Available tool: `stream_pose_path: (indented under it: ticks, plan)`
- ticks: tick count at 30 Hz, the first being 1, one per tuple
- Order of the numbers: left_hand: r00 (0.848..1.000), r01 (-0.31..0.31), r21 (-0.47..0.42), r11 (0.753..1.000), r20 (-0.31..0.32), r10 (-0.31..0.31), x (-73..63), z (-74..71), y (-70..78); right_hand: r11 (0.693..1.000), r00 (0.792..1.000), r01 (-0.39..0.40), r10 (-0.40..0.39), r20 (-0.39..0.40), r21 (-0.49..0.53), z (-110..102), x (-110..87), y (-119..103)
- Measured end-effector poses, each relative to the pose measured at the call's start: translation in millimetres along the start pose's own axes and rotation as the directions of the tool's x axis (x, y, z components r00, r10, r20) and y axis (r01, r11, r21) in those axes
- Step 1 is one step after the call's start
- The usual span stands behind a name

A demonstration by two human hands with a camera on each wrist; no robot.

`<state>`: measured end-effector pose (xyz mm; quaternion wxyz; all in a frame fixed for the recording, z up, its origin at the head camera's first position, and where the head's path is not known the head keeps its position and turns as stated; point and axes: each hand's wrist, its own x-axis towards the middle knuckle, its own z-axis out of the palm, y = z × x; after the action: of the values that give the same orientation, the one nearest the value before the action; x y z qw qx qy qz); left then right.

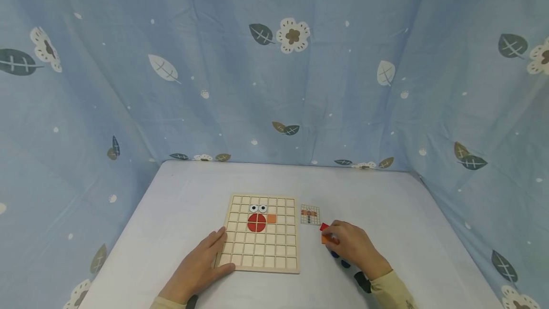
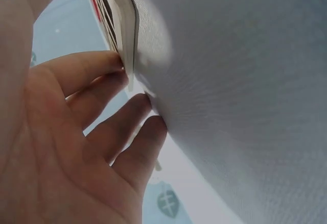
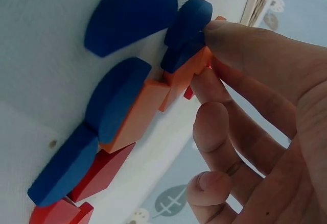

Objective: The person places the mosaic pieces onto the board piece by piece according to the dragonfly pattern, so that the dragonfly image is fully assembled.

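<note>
A wooden grid board (image 1: 279,252) lies on the table, bearing two round eye tiles (image 1: 258,209), a red disc of quarter-circle pieces (image 1: 256,222) and an orange square (image 1: 271,219). My left hand (image 1: 199,263) rests against its lower left side, fingers extended along the edge; the left wrist view shows the fingers (image 2: 97,71) touching that edge. At the right of the board, my right hand (image 1: 353,247) is among loose blocks, its thumb and index finger at an orange block (image 3: 204,58) that they seem to pinch. A red piece (image 1: 324,226) lies just beyond.
A small pattern card (image 1: 310,214) lies between the board and my right hand. Several blue rounded blocks (image 3: 130,15), an orange block (image 3: 138,117) and red blocks (image 3: 104,173) lie under and beside the right hand. A blue patterned curtain (image 1: 274,85) surrounds the white table (image 1: 193,185).
</note>
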<state>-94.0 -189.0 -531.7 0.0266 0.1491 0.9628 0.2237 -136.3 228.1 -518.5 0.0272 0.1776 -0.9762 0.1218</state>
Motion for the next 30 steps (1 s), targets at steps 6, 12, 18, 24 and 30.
stream_pose_path:
  ticks: [6, 12, 18, 24, 30]
  plan:
    - [1.000, -0.005, -0.002, 1.000, 0.002, 0.005, 0.4, -1.1, 1.4, 1.000, 1.000, 0.013, -0.013, -0.018, 0.000, -1.4, -0.6, 1.1]
    - [1.000, 0.000, -0.015, 1.000, -0.007, 0.000, 0.4, -0.4, 3.6, 0.997, 0.993, 0.080, -0.079, -0.093, 0.009, -1.0, 0.3, 1.6]
    - [1.000, 0.012, -0.011, 1.000, -0.013, -0.012, 0.8, 1.9, 6.3, 0.986, 0.972, 0.166, -0.163, -0.168, 0.006, -0.5, 5.4, -2.7]
    - [1.000, 0.011, 0.003, 1.000, -0.026, -0.011, 0.8, 2.1, 7.4, 0.967, 0.935, 0.256, -0.244, -0.258, 0.014, -1.0, 13.5, -11.4]
    - [1.000, 0.015, -0.001, 1.000, -0.023, -0.015, 0.9, 2.6, 6.2, 0.948, 0.900, 0.317, -0.301, -0.316, -0.002, 0.2, 20.4, -21.4]
